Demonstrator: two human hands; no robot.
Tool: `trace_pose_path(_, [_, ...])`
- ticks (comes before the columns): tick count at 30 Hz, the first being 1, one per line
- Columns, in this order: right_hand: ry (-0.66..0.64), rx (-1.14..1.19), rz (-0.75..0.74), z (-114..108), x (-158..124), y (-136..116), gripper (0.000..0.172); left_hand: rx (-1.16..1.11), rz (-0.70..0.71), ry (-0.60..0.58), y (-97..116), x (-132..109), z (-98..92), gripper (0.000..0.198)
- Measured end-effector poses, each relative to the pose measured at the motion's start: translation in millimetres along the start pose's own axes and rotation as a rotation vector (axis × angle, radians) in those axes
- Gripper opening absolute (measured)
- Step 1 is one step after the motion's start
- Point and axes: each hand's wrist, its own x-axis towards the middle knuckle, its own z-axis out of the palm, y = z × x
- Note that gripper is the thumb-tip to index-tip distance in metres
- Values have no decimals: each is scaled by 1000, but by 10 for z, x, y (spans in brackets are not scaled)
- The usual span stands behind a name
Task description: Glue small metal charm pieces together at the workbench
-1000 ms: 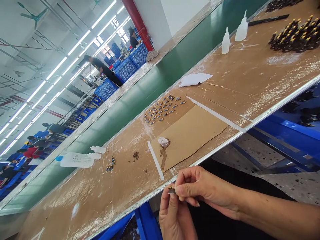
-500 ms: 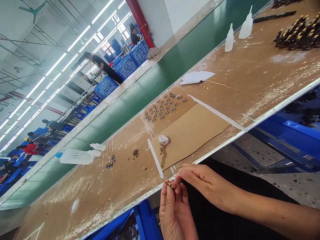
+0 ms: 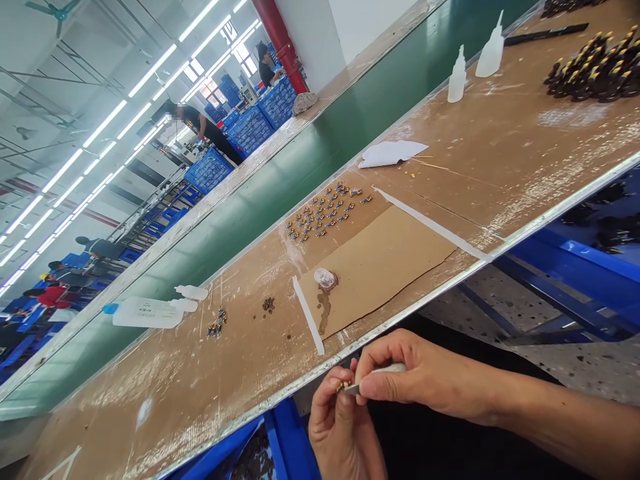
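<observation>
Below the table's front edge, my left hand (image 3: 345, 433) pinches a small dark piece with yellow ends (image 3: 343, 385) between thumb and fingers. My right hand (image 3: 405, 373) is closed around a small tool with a pale handle (image 3: 393, 368) and a flat grey metal tip. That tip meets the small piece at my left fingertips; the exact contact is too small to make out. Beyond my hands, a cardboard sheet (image 3: 390, 257) lies taped to the table. A round whitish lump (image 3: 325, 279) sits on it beside a wet brown stain.
Several small blue-and-gold parts (image 3: 325, 212) lie behind the cardboard. White dropper bottles (image 3: 457, 77) and a pile of dark, yellow-tipped pieces (image 3: 595, 70) are at the far right. A larger bottle (image 3: 147, 313) lies at left. Blue bins (image 3: 293, 440) stand below the table edge. People work in the background.
My right hand has rolled over, and the pale handle and metal tip now show against the small piece. My left hand has shifted slightly left with the piece still pinched.
</observation>
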Motion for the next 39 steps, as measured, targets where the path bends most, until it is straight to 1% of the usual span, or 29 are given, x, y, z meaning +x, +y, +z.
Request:
trace_pose_path(3, [-52,60,6,17,-3,-1,19,1,54,-101,-6,9,-8,15])
trace_pose_path(6, [-43,32,20,28,-11,-24,17,11,128,-183,16,25,19,12])
trace_pose_path(10, [-39,0,38,49,-36,-68,16,24,190,-224,45,36,45,11])
trace_pose_path(15, [-66,48,52,70,-53,-94,17,47,227,-250,59,32,49,10])
trace_pose_path(20, [-66,91,114,69,-46,-72,17,74,263,-238,78,33,58,10])
trace_pose_path(24, [-89,155,146,73,-39,-36,19,71,231,-227,90,48,67,10])
trace_pose_path(29, [-80,226,138,81,-23,7,20,51,215,-214,67,52,46,9])
trace_pose_path(35, [-67,201,127,93,-9,-20,16,-63,83,-136,-87,-9,-82,12])
trace_pose_path(39, [-45,149,126,100,-8,-59,13,-62,54,-121,-94,-14,-81,12])
